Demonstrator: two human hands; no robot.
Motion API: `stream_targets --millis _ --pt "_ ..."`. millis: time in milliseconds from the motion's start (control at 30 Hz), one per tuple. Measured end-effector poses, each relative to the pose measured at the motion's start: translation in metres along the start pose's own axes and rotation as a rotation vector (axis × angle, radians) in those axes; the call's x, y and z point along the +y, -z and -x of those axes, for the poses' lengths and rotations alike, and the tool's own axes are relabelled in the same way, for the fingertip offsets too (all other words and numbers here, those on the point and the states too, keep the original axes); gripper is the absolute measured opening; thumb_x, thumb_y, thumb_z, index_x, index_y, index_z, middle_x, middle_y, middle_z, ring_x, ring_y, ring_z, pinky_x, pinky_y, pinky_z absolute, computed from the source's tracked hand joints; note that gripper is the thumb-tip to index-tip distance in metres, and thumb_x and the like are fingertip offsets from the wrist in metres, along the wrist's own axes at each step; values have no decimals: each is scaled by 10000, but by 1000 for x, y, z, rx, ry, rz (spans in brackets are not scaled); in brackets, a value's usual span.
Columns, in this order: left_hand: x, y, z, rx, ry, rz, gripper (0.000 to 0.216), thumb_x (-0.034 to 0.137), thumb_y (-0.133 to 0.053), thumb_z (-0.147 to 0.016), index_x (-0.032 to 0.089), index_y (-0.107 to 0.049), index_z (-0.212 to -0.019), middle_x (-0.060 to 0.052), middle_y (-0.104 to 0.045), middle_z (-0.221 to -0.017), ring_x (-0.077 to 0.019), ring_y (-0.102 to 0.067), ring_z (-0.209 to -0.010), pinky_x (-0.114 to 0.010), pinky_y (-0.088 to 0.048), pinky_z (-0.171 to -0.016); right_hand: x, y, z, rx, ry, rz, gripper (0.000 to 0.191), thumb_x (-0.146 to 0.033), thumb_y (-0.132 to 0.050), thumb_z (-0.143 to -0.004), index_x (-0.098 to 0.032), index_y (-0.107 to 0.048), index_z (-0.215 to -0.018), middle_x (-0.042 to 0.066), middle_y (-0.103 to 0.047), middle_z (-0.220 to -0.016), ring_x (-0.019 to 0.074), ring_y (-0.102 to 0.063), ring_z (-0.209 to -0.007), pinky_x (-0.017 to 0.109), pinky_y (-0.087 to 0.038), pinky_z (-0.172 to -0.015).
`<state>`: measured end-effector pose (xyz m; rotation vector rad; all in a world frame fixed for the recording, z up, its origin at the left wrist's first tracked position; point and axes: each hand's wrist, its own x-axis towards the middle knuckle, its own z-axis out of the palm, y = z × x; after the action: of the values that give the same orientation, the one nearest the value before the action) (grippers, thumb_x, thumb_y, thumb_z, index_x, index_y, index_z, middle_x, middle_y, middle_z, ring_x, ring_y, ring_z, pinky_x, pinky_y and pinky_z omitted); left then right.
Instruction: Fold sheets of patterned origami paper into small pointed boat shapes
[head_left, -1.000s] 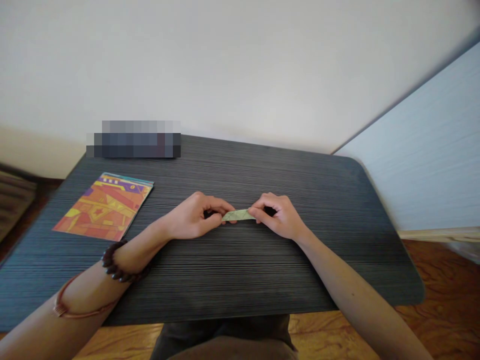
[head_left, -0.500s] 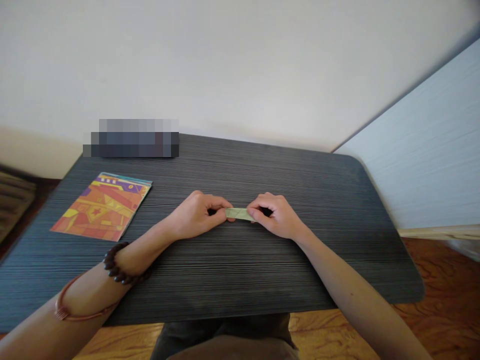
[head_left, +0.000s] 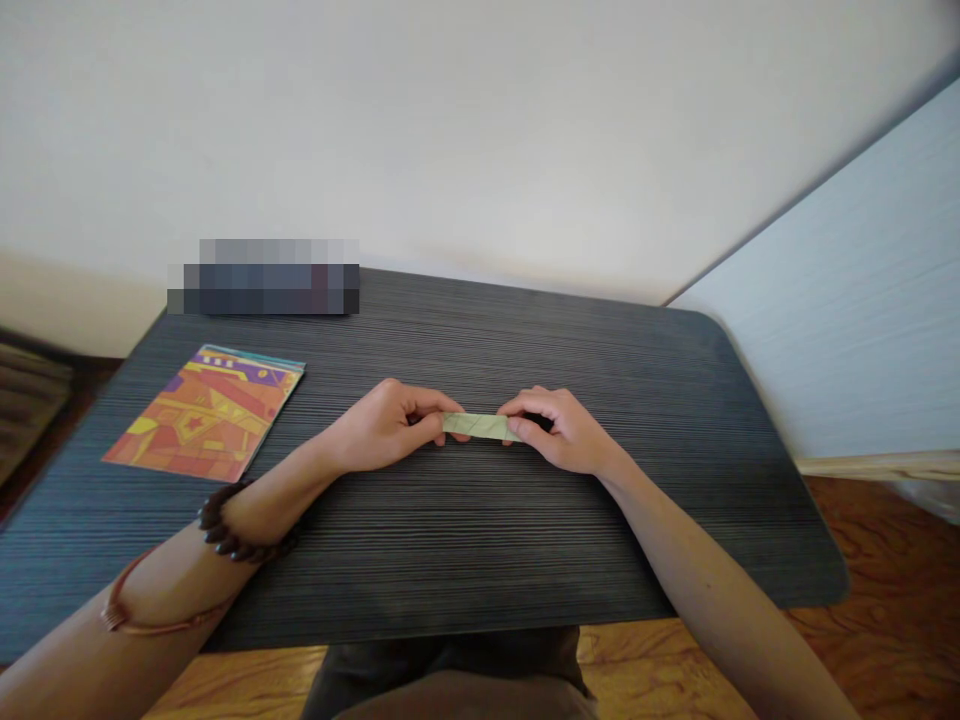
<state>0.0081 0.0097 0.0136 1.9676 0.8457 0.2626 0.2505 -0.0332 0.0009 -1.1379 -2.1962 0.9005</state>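
A narrow, pale green strip of folded paper [head_left: 480, 426] stretches between my two hands, just over the dark table. Crease lines run slantwise across its face. My left hand [head_left: 390, 425] pinches the left end between thumb and fingers. At the other end, my right hand [head_left: 559, 428] grips the paper the same way, thumb in front and fingers behind. Both ends of the strip are partly covered by my fingertips.
The dark, wood-grained table [head_left: 465, 550] stands against a pale wall. On its left lies a stack of colourful orange and purple paper sheets or booklets [head_left: 206, 415]. A blurred-out object [head_left: 270, 285] sits at the back left. A light panel [head_left: 862, 300] rises on the right.
My hands have moved slightly apart, the left one leftwards and the right one rightwards. More of the green paper shows between them.
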Motion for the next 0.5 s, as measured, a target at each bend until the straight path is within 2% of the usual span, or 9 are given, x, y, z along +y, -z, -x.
stream_targets --millis 200,267,400,500 --pt "5 -7 0 66 -22 -51 242 331 -530 -831 174 -693 -916 2 -706 -750 -102 -582 -612 -179 -399 -547 -2 -9 -2 63 -19 73 164 -304 -554 -865 -177 -650 -827 -19 -653 -638 106 -562 -598 271 -388 -710" --pt "6 -7 0 62 -14 -63 259 371 -529 -842 186 -707 -880 0 -705 -746 -97 -575 -606 -177 -399 -551 -1 -10 -2 61 -52 13 187 -336 -548 -873 -185 -656 -890 -25 -660 -619 102 -572 -588 254 -398 -683" --pt "4 0 -2 -62 -27 83 301 344 -444 -905 166 -660 -1014 -20 -715 -803 -93 -578 -633 -187 -444 -633 0 -7 0 40 -141 -169 332 -393 -523 -881 -189 -591 -1133 -28 -675 -627 93 -578 -555 220 -422 -614" --pt "0 5 -3 -145 -84 175 318 319 -390 -932 145 -613 -1076 -53 -713 -888 -98 -577 -671 -207 -465 -688 1 -4 1 28 -150 -260 373 -390 -521 -880 -183 -561 -1187 -27 -670 -626 91 -575 -540 218 -440 -603"
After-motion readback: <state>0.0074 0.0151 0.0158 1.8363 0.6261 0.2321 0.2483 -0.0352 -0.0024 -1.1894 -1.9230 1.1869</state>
